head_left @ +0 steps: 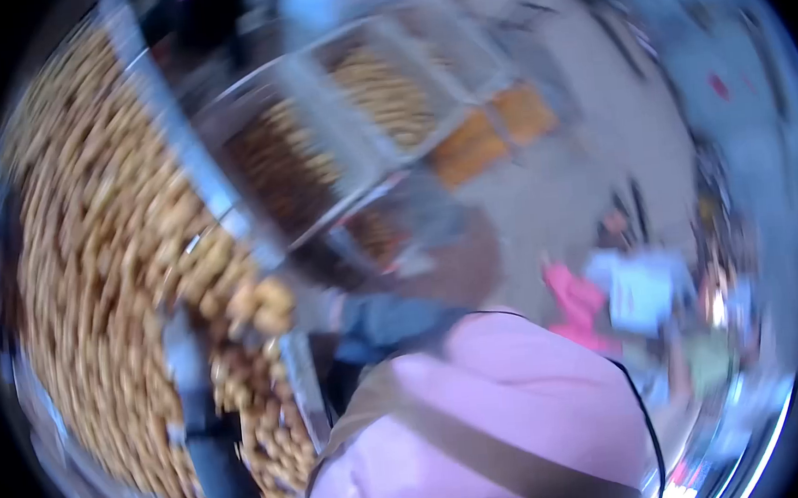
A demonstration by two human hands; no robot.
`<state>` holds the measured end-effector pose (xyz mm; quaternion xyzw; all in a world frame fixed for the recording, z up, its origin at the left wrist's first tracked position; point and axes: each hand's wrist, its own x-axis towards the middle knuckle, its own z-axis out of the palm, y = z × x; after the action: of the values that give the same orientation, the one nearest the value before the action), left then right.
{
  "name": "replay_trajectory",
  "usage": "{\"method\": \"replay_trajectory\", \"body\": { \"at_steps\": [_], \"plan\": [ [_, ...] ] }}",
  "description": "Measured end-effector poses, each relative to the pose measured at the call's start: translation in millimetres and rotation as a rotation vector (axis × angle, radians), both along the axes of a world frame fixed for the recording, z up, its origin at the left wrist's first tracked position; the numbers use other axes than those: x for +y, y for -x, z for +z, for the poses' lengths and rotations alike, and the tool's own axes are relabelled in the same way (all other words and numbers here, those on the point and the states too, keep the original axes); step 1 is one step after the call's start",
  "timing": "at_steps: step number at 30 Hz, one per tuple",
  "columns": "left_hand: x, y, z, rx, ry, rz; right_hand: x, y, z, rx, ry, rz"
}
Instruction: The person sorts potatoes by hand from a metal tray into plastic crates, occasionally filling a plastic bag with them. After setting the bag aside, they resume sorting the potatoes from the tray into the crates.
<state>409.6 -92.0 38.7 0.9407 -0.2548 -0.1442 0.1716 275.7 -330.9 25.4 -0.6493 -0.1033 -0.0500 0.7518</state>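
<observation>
Much blur veils the left hand [184,349] at heaped tan produce [95,270]; the right hand is indistinct, neither grip discernible.

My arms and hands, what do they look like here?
The left sleeve is dark blue-grey; so is the right sleeve, which meets a pink shirt. A pale covering, perhaps a glove, shows on the left hand. Blur hides markings and the right hand.

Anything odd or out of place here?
Possibly one thing: a small whitish fleck among the tan pieces spread on the left. It looks odd because its colour differs from theirs; blur hides whether it's an object or glare. No clear spill or damage stands out otherwise.
</observation>
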Motion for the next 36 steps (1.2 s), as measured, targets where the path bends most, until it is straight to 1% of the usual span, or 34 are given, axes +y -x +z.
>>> {"method": "replay_trajectory", "body": {
  "at_steps": [1, 2, 3, 4, 5, 7, 8, 9, 10, 11, 12, 13, 15, 16, 17, 18, 20, 21, 22, 23, 25, 26, 28, 29, 30, 31, 32, 33, 34, 35, 36],
  "plan": [
    [4.6, -1.9, -6.6, 0.084, -0.030, 0.048, 4.8, 10.7, 1.1, 0.098, -0.387, 0.058],
    [21.2, 1.3, -26.1, -0.231, 0.064, -0.002, 11.4, 22.9, 2.0, 0.185, -0.783, 0.088],
    [31.7, 7.3, -22.7, -0.101, -0.071, -0.004, 2.7, 22.2, 12.0, 0.051, -0.600, 0.031],
    [41.6, 12.9, -22.2, -0.200, -0.058, -0.080, -4.6, 21.9, 22.7, -0.074, -0.423, -0.047],
    [40.3, 22.8, -5.0, -0.067, -0.144, 0.018, -10.0, 27.5, 34.2, -0.153, -0.265, -0.097],
    [66.4, 27.3, 9.3, 0.015, -0.211, -0.018, -18.9, 39.5, 56.8, -0.303, 0.046, -0.232],
    [82.5, 27.9, 1.7, -0.071, -0.254, -0.025, -17.1, 56.2, 73.0, -0.082, -0.379, -0.150],
    [66.6, 37.2, 25.9, -0.066, -0.026, -0.009, -10.4, 61.3, 81.7, 0.162, -0.790, -0.025],
    [53.0, 45.1, 36.8, 0.116, 0.101, 0.200, 12.4, 39.5, 26.7, -0.108, -0.491, -0.216],
    [39.6, 46.5, 40.8, 0.275, 0.260, 0.399, 6.2, 37.0, 28.0, 0.204, -0.872, 0.057],
    [24.1, 54.8, 38.8, 0.292, 0.463, 0.474, -0.5, 34.8, 28.4, 0.596, -1.276, 0.195],
    [8.9, 68.1, 42.1, 0.310, 0.663, 0.534, -2.4, 31.5, 34.9, 0.746, -1.344, 0.172],
    [-26.7, 100.0, 77.4, 0.605, 0.888, 0.683, -15.9, 39.2, 47.8, 0.617, -1.217, 0.113],
    [-18.7, 107.7, 53.3, 0.381, 0.764, 0.422, -25.8, 39.8, 20.4, 0.578, -1.279, 0.159],
    [-29.9, 120.6, 78.9, 0.501, 0.780, 0.379, -35.9, 40.1, -7.7, 0.540, -1.341, 0.208],
    [-27.8, 128.0, 68.7, 0.521, 0.898, 0.434, -46.2, 40.2, -35.4, 0.504, -1.400, 0.259],
    [-7.5, 142.2, 50.3, 0.716, 1.013, 0.480, -103.0, 61.6, 17.1, 0.625, -1.381, 0.193],
    [2.8, 149.4, 41.2, 0.812, 1.065, 0.511, -117.7, 64.4, 68.4, 0.651, -1.305, 0.000],
    [-1.0, 157.0, 54.2, 0.837, 1.148, 0.654, -135.6, 65.5, 89.4, 0.628, -1.189, -0.087],
    [-2.5, 166.1, 60.4, 0.862, 1.226, 0.800, -162.9, 55.6, 100.2, 0.554, -1.026, -0.141],
    [9.5, 169.7, 54.7, 0.936, 1.311, 0.956, -225.0, 20.2, 120.7, 0.396, -0.667, -0.302],
    [16.4, 176.9, 32.9, 0.650, 1.104, 0.740, -260.8, -8.6, 134.0, 0.298, -0.505, -0.386],
    [14.5, 184.2, 33.8, 0.593, 1.114, 0.739, -334.0, -77.9, 165.3, 0.095, -0.234, -0.550],
    [5.2, 178.9, 59.2, 0.818, 1.339, 0.947, -369.7, -114.3, 181.0, 0.011, -0.134, -0.620],
    [3.1, 182.0, 51.4, 0.578, 1.053, 0.782, -403.2, -144.9, 187.2, -0.029, -0.028, -0.693],
    [-1.9, 180.6, 57.0, 0.501, 0.926, 0.689, -433.1, -172.3, 188.6, -0.052, 0.077, -0.775],
    [-6.9, 179.2, 62.6, 0.415, 0.803, 0.601, -462.2, -192.0, 165.3, -0.026, 0.406, -0.948],
    [-11.7, 176.7, 65.1, 0.579, 0.968, 0.622, -468.9, -200.7, 167.4, 0.026, 0.374, -0.981],
    [-15.8, 175.8, 67.6, 0.744, 1.122, 0.657, -457.0, -200.8, 164.1, 0.076, 0.259, -0.957],
    [-26.6, 176.6, 77.5, 1.092, 1.706, 0.772, -429.7, -200.0, 152.0, 0.130, 0.017, -0.848],
    [-67.4, 174.6, 148.7, 1.234, 1.861, 1.022, -390.4, -192.7, 137.8, 0.222, -0.223, -0.716]
  ]
}}
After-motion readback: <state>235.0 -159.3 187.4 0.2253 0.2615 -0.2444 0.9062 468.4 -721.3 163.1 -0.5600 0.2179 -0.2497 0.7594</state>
